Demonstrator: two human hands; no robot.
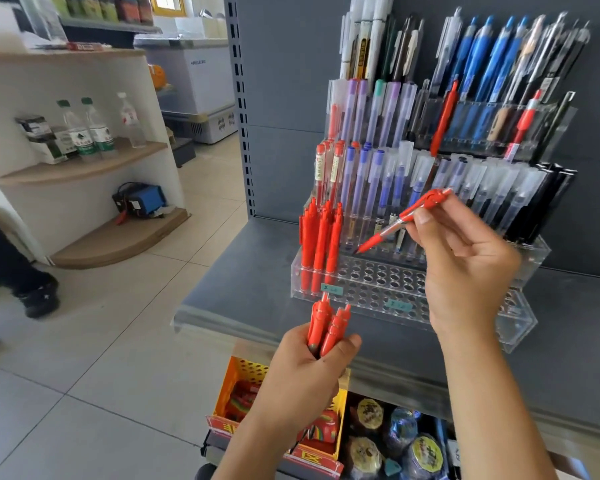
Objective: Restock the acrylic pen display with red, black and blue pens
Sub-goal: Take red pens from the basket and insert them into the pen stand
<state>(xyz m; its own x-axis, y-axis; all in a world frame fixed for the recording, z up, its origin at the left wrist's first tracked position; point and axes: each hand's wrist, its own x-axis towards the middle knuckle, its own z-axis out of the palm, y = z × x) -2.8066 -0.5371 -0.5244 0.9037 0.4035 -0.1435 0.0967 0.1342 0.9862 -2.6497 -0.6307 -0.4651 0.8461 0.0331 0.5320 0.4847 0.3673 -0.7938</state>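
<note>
Nearest, at six o'clock, the left hand (302, 372) grips a bundle of red pens (328, 329), smooth plastic barrels, while the right hand (465, 268) pinches a single red pen (400, 220), tip angled toward nine o'clock over the acrylic display (527, 258). Restocking looks barely begun: a few standing red pens (321, 244) fill the clear tiered rack's front left corner, and most round holes (381, 275) in the front rows stand open.

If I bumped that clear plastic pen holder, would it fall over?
Probably not easily: the acrylic pen display has a wide stepped base resting flat on the shelf. It might slide, since both surfaces look smooth. The tall pens at the back would likely rattle or lean.
</note>
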